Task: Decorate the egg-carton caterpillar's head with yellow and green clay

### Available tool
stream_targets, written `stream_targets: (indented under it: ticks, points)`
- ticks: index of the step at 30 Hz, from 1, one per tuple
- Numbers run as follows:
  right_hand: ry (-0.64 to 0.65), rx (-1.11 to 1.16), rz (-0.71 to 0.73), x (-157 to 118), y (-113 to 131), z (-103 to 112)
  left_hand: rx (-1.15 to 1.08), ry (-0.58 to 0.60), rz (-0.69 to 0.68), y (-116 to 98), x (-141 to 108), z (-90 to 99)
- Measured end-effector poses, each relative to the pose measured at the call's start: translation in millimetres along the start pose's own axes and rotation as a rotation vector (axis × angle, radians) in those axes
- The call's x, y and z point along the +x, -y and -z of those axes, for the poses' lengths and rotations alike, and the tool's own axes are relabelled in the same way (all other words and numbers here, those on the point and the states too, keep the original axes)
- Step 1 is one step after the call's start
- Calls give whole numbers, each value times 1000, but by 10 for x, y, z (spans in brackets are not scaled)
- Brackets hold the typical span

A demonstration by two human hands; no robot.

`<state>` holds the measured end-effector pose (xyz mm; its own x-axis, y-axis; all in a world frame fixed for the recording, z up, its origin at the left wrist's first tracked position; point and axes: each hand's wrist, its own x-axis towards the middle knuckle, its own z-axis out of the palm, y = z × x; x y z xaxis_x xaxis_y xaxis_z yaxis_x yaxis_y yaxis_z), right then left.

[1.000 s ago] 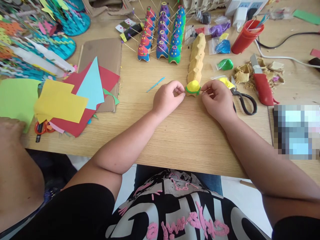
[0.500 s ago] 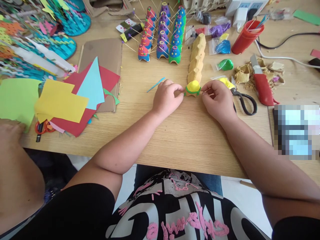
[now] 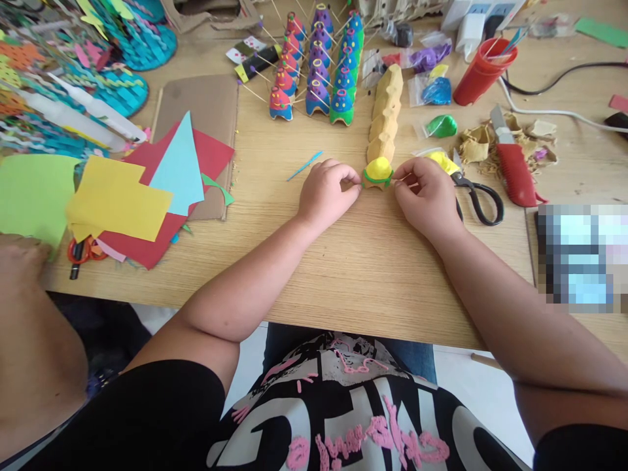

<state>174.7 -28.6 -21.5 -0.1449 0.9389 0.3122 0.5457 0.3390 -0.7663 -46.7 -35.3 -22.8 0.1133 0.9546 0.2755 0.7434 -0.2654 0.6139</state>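
Observation:
A strip of tan egg carton [image 3: 385,118] lies lengthwise in front of me. Its nearest bump is capped with yellow clay [image 3: 379,168], and a thin green clay strip [image 3: 377,182] runs along the lower edge of that cap. My left hand [image 3: 330,193] rests on the table at the left, thumb and forefinger pinched at the green strip's left end. At the right end, my right hand [image 3: 428,196] pinches likewise, its fingertips close against the bump. Black-handled scissors [image 3: 483,196] and a bag of yellow clay [image 3: 441,161] lie just beyond my right hand. Left of the carton is a blue tool [image 3: 305,166].
Painted carton caterpillars [image 3: 318,85] with stick feelers stand at the back. Bagged clay [image 3: 436,90], a red cup [image 3: 485,72] and a red-handled knife [image 3: 515,163] are to the right. Coloured sheets [image 3: 122,203] lie left, beside another person's arm [image 3: 34,340].

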Motion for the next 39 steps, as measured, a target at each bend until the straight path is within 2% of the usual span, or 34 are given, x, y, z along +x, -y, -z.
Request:
stream_targets:
  ticks: [8,19,39]
  points:
    - [4,-1,7,4,-17,7,-132,-8,33,-11,7,-1]
    - [-1,1,23,6,-57,-23,-152,-56,4,-2,-1,-43]
    - [-15,32,9,-3,-78,-14,-170,-41,11,-21,-4,-37]
